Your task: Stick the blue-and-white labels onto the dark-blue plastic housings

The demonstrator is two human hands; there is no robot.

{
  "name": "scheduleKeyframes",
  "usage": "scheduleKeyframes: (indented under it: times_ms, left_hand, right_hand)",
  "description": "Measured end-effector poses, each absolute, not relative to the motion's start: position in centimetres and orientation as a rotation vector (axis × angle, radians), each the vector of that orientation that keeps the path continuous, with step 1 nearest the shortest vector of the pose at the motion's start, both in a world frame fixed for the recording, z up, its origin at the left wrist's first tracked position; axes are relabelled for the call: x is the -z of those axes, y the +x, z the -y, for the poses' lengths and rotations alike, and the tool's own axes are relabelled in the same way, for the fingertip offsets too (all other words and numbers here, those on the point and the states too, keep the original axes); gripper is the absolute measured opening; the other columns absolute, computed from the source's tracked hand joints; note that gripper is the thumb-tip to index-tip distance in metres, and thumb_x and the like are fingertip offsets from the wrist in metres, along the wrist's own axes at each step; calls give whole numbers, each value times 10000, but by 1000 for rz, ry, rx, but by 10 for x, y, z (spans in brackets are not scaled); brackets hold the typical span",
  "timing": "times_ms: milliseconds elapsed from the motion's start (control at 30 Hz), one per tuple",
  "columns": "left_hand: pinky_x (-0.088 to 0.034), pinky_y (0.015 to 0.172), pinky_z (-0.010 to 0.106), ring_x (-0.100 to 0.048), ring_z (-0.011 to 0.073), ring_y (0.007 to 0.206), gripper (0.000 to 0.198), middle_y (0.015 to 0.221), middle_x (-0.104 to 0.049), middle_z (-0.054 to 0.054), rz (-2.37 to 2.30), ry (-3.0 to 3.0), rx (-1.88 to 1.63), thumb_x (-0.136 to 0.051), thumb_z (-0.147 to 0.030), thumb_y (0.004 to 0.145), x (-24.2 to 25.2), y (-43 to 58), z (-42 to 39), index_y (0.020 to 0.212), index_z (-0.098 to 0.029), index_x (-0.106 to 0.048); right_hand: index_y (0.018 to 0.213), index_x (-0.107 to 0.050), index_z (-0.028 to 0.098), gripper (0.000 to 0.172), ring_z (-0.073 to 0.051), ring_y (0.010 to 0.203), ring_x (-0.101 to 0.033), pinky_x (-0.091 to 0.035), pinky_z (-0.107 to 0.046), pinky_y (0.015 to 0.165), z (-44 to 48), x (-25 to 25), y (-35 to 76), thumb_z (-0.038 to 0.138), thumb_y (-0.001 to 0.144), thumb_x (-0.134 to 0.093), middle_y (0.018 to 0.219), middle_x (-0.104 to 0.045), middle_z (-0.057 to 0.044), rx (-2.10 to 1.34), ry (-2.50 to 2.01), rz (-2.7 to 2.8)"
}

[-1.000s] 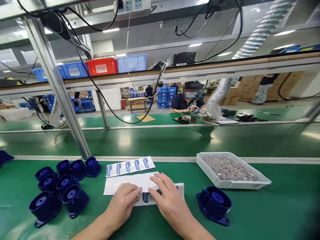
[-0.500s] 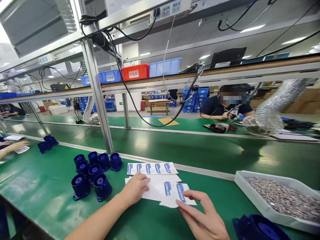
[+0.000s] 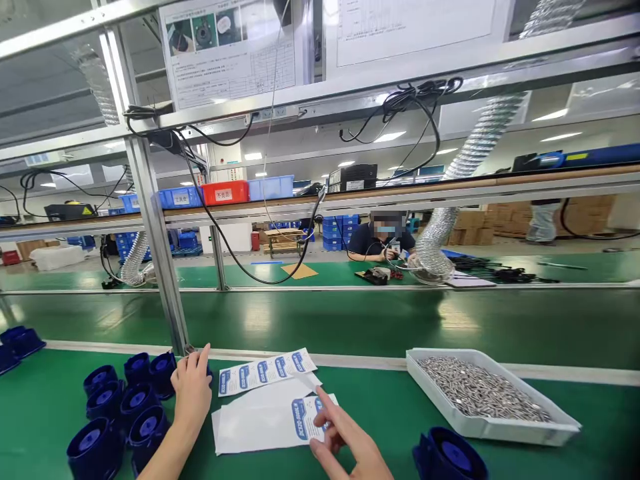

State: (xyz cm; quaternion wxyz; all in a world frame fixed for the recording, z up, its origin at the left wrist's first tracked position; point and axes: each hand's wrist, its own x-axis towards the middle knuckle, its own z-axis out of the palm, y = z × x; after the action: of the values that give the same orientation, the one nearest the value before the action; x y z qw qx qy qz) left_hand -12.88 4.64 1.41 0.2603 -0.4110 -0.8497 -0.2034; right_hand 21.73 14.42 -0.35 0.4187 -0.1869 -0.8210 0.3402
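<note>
My left hand (image 3: 193, 387) reaches over the rightmost dark blue plastic housing in a cluster, its fingers stretched out and covering most of that part. Several more housings (image 3: 136, 403), round cups on flanged bases, stand to its left. My right hand (image 3: 353, 440) hovers at the right end of a white label strip (image 3: 260, 427); index finger and thumb are apart. Blue-and-white printed labels sit at that end, while the rest of the strip is bare backing. Beyond it lies a second strip (image 3: 267, 372) with a full row of labels. A pale blur near my right index fingertip is unclear.
On the right, a white tray (image 3: 493, 427) holds many small metal pieces. Another blue housing (image 3: 450, 457) stands at the front edge. A metal post (image 3: 163, 267) rises behind the left cluster, and a black cable (image 3: 240, 257) hangs above. Across the bench a person (image 3: 380, 243) works.
My left hand has left the label strip and moved left to the blue housings. My right thumb and index finger have come away from the strip's end. The view has turned right.
</note>
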Motion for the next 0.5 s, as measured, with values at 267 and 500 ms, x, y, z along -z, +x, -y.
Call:
scheduleKeyframes:
  times_ms: [267,500]
  left_hand:
    - [-514,941,445,-547,276,1165,597,1224,-646,123,2139,-1276,764,-356,24,958,-25,-121,-47,1476,-199,-548]
    - [-473,1189,484,-563,261,1320,653,1202,-669,62,1263,-1836,1026,-571,-33,953,-8,-46,-23,1498,-390,-541]
  right_hand:
    - [1701,-58,287,958,-93,798,-620,-524,-242,775,-127,-2,213,556,969,-613,1177,-605,-80,-1428,-499,1959]
    - [1663,196,243,1421,-169,848,-710,-523,-236,690,-112,-14,205,910,748,-661,1194,-642,-142,-2026,-541,1532]
